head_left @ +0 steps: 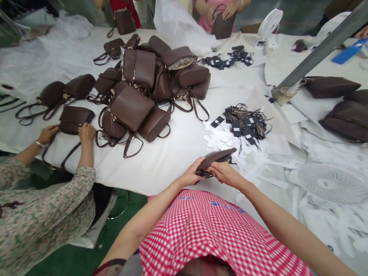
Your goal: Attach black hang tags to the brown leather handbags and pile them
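Note:
Close in front of my checked apron, a small brown handbag [217, 156] is tilted between both hands at the table's near edge. My left hand [192, 172] is closed on the bag's left end. With its fingers bent, my right hand [224, 173] grips the near side, by the zip or opening; the fingertips are partly hidden. Just beyond the bag lies a pile of black hang tags [246, 123] with cords. White paper strips [223, 139] spread beside and under them.
A heap of brown handbags [135, 108] fills the table's middle. At left, a co-worker's hands [86, 132] hold another bag. More bags [353, 119] lie right, near a slanted metal pole [324, 42] and a white fan [333, 183]. Clear plastic [46, 56] covers the far left; people stand across.

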Tool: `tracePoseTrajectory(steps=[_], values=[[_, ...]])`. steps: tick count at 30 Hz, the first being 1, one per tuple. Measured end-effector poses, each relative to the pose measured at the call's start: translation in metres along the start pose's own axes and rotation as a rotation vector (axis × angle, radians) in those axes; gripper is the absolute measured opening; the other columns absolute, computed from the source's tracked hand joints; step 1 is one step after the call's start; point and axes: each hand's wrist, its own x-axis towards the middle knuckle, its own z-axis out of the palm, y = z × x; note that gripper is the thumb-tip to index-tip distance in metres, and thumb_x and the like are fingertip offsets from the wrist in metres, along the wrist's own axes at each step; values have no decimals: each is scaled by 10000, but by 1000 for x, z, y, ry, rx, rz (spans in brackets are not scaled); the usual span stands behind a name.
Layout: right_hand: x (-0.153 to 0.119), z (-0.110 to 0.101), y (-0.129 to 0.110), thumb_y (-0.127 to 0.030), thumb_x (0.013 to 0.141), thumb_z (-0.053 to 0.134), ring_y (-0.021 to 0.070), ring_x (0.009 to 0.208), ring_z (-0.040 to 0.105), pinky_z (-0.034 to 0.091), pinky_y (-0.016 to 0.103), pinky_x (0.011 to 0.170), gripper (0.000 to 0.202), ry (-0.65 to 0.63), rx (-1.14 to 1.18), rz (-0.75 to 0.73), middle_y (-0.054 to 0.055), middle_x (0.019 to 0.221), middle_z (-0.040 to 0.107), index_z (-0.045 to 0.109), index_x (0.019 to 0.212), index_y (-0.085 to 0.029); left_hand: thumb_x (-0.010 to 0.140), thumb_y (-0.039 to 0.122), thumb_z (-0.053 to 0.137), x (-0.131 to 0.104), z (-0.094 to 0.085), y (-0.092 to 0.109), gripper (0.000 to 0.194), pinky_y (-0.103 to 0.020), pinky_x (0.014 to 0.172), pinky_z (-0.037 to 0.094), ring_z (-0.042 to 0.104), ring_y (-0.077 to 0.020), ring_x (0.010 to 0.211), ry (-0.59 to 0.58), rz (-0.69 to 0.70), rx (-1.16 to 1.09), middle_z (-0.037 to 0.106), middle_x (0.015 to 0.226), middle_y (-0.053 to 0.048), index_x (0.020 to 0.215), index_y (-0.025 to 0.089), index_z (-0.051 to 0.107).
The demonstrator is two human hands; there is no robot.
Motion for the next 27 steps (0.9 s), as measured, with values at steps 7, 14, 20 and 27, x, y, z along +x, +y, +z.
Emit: tracePoseTrajectory(steps=[7,14,20,27], values=[[2,1,2,-288,916,343,105,390,490,405,215,471,236,28,76,71,-55,507,500,502,762,-206,687,164,731,-6,-37,19,710,-471,1183,206,267,-268,1435,-208,-65,-334,335,1534,-34,1355,278,520],[4,6,4,-252,917,347,156,607,606,449,256,607,238,3,-112,-91,43,699,647,568,860,-184,676,258,785,-4,-31,13,613,-458,1189,179,281,-289,1427,-150,7,-347,357,1522,-60,1264,279,612],[0,10,-3,-247,933,329,144,567,565,415,245,587,213,45,-129,-39,7,629,592,516,844,-197,774,395,714,-6,-13,10,680,-467,1193,169,253,-283,1440,-103,139,-112,306,1548,-104,1393,240,479],[-5,11,-8,-274,937,323,128,486,499,367,236,541,232,59,-126,31,-31,548,516,489,791,-206,733,338,755,-3,21,13,757,-473,1150,278,389,-290,1366,184,173,85,452,1434,-172,1385,177,404]])
